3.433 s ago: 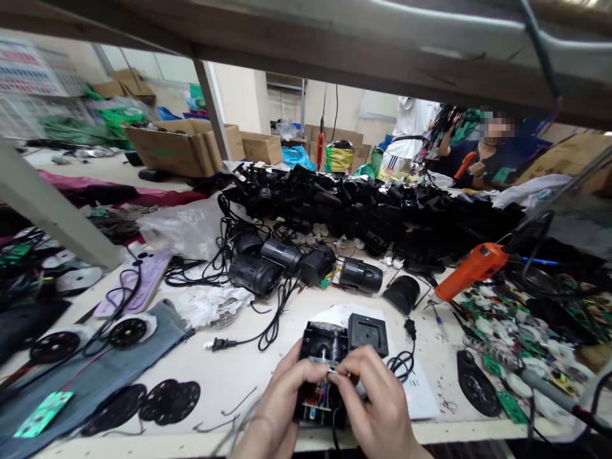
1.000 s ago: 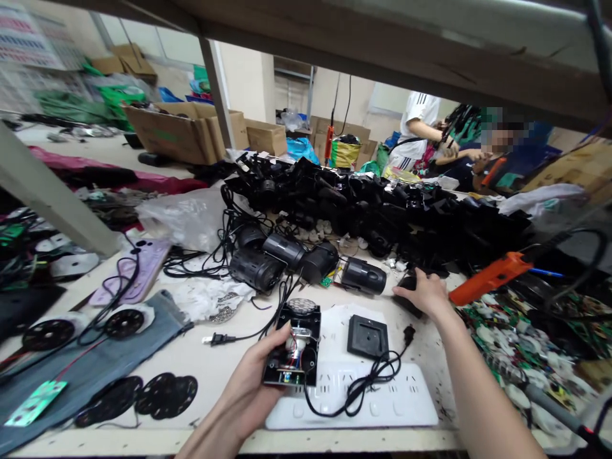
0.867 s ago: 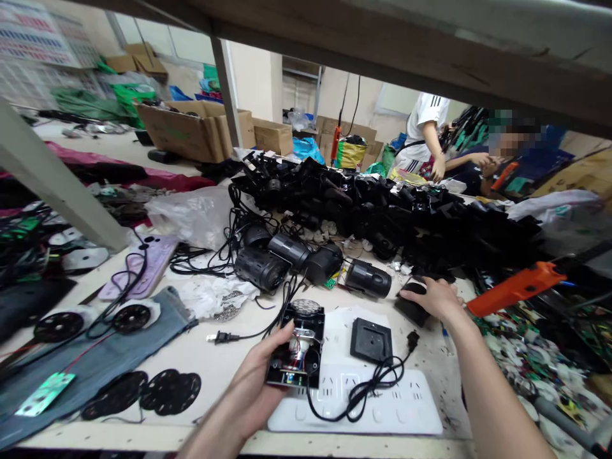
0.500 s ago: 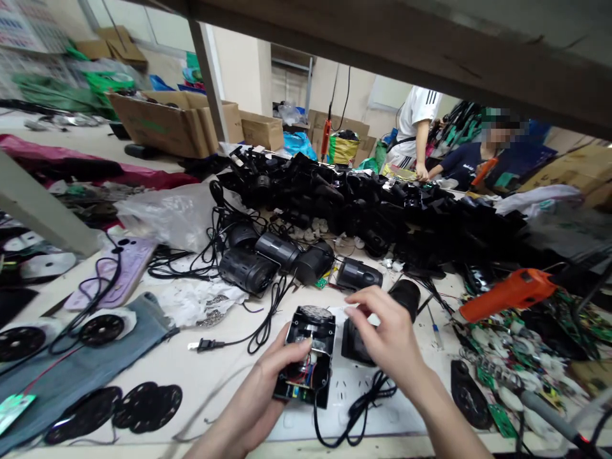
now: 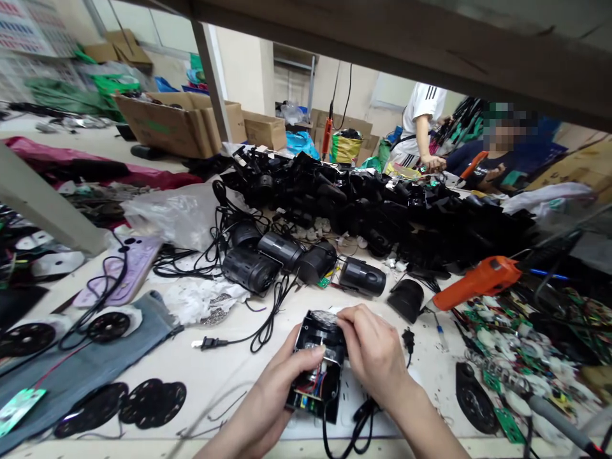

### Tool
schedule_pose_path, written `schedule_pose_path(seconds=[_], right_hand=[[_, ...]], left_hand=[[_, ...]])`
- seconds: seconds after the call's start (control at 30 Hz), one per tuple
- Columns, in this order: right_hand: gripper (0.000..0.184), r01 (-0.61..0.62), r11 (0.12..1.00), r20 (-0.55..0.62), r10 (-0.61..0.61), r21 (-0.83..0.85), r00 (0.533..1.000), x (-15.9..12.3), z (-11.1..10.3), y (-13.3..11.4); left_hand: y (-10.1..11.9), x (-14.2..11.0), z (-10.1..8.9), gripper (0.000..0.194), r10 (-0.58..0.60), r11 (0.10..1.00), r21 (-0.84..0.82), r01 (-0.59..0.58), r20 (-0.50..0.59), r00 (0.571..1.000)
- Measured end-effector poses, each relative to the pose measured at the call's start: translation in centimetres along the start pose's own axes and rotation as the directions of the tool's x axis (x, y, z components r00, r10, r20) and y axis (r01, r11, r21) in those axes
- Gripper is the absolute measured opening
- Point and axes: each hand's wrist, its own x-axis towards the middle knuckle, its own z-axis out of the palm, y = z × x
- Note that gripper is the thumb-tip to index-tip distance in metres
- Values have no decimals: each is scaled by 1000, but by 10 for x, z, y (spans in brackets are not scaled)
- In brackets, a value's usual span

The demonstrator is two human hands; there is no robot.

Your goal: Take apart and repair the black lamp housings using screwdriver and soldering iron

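Left hand [image 5: 275, 382] grasps the unit [image 5: 321, 381], thumb pressed across its middle, other fingers wrapped under the left side, partly hidden. Right hand [image 5: 375, 354] is at the unit's far right edge, fingers bunched next to the pale disc [image 5: 325, 317]; I can't tell if they pinch the rim or something small. So unit is between both hands, over the near part of the table [image 5: 229, 370].

My read: left is the clamp, open side up so the right can get at the insides; thumb probably steadies loose parts too. Cord [image 5: 362, 424] drops from the near end, below the fingers, so the opening isn't blocked. Black shells [image 5: 362, 276] beyond the fingers, likely pushed back for room. Orange driver [image 5: 478, 284] right of the right fingers, presumably parked within reach.

Unit looks: black boxy housing, opened, red and blue wires mid-way, small parts packed at the near end.
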Motion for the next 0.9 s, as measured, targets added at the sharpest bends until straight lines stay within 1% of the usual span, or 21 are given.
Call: schedule_pose_path(seconds=[0.1,0.23,0.33,0.47,0.67,0.8,0.83,0.9], right_hand=[[15,35,999,1,-35,-30,999,1,-1,1],[14,53,999,15,-53,-7,998,1,-3,4],[14,23,998,15,-23,56,1000,-2,-3,6],[14,-24,987,-27,29,160,999,-8,-2,6],[17,-82,975,-103,105,207,989,-15,4,7],[17,-90,984,-143,112,157,983,-17,11,4],[17,-93,984,-129,113,150,985,-16,12,5],[14,-112,979,-67,125,168,990,-14,10,12]], left_hand=[[2,-1,2,61,-29,999,22,29,14,999],[2,-2,4,63,-40,999,28,40,5,999],[0,-4,7,67,-45,999,8,45,-6,999],[-2,-9,11,67,-22,1000,4,22,-36,999],[-6,-4,9,69,-27,1000,14,28,-88,996],[-7,5,7,60,-62,998,12,63,-98,993],[-7,7,7,56,-73,997,8,74,-102,992],[-5,11,6,45,-87,996,4,88,-114,990]])
